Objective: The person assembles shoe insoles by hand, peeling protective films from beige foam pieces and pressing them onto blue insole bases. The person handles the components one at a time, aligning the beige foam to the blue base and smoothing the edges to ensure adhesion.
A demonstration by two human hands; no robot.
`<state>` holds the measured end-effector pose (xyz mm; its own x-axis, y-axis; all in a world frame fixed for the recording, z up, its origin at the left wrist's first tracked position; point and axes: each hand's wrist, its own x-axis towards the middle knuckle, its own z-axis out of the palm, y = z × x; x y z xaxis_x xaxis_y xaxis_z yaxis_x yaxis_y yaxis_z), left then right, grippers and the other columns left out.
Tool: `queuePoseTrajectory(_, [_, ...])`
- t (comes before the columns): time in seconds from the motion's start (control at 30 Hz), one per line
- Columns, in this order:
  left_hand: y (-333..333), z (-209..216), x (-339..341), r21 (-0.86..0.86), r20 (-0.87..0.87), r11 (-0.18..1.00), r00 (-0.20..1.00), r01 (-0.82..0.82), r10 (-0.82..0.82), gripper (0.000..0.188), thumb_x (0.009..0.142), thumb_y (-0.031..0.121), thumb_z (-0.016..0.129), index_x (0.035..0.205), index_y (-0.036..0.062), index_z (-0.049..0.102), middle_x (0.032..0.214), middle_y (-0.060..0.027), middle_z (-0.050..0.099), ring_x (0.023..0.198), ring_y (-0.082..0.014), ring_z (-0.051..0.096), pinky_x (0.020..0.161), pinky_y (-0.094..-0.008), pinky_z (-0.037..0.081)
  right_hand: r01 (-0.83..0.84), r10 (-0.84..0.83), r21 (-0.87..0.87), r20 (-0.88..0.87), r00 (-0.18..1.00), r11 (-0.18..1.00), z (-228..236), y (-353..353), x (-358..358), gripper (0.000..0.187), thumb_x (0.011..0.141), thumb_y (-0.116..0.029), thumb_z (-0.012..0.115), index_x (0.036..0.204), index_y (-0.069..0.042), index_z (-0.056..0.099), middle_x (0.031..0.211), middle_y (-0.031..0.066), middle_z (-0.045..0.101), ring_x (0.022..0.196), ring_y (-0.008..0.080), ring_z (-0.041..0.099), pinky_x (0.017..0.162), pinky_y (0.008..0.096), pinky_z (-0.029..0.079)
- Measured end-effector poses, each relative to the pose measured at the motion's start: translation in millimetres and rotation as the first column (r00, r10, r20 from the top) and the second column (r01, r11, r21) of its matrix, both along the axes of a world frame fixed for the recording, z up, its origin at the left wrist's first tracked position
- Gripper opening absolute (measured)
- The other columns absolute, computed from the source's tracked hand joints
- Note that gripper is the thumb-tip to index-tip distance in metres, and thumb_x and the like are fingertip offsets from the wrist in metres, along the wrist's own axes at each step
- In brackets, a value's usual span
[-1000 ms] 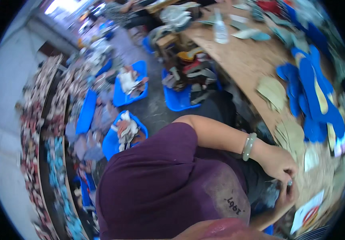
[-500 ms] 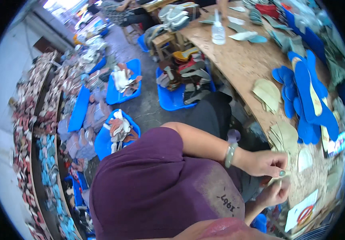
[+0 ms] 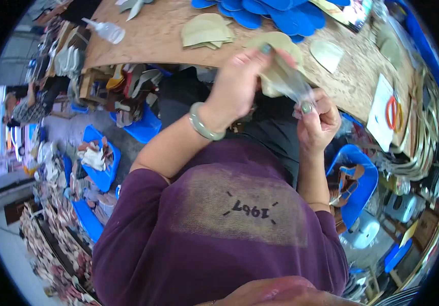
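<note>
— The table (image 3: pixel 153 41) has swung to twelve o'clock in view; left hand (image 3: pixel 236 85) and right hand (image 3: pixel 320 122) have drawn apart.
— Gripping?
— Both clamp a blurred pale strip (image 3: pixel 287 79) between them, towards one o'clock, its long axis running eleven to five.

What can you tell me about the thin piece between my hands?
The thin piece looks brownish-grey, paler toward its lower right end; motion blur hides its exact outline and material. It slants down to the right, held between the left hand's grip and the right hand's grip. In this view it crosses in front of beige pieces on the table.
</note>
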<state>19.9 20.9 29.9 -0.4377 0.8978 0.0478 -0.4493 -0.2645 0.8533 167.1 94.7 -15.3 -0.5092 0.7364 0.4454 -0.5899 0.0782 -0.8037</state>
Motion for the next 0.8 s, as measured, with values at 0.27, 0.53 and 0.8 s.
queuePoseTrajectory(0.27, [-11.6,7.8,-65.7,-0.055,-0.121,0.957,0.953,-0.284,0.276,0.029,0.096,0.023,0.052,0.108,-0.003,0.058,0.098,-0.0081,0.064,0.089,-0.0145,0.064,0.078,-0.0288,0.053,-0.141,0.114,0.062,0.321,0.94,0.988,-11.5,35.5,83.3,0.016,0.075,-0.005,0.064,0.066,-0.002,0.052,0.07,0.01,0.057,0.057,0.0153,0.052,0.05,0.0245,0.039])
queuePoseTrajectory(0.53, [3.3,-13.7,-13.0,-0.101,-0.608,0.957,0.778,-0.271,0.156,0.032,0.097,0.03,0.053,0.101,-0.0005,0.063,0.082,0.0025,0.061,0.074,-0.0037,0.052,0.066,-0.0199,0.042,0.05,-0.165,0.16,0.874,0.457,0.986,-58.3,39.8,90.4,0.026,0.081,-0.02,0.07,0.099,-0.002,0.068,0.086,0.012,0.069,0.075,0.0166,0.065,0.067,0.0307,0.051])
queuePoseTrajectory(0.8, [-2.7,-21.7,26.6,-0.082,-0.281,0.995,0.957,0.05,-0.071,0.031,0.098,0.024,0.049,0.11,-0.0025,0.061,0.096,-0.0076,0.066,0.085,-0.0097,0.059,0.08,-0.0244,0.047,-0.07,0.16,-0.179,0.566,0.809,0.981,24.4,21.4,15.3,0.026,0.087,-0.024,0.062,0.074,-0.001,0.065,0.065,0.0017,0.064,0.057,0.0073,0.058,0.053,0.0221,0.044])
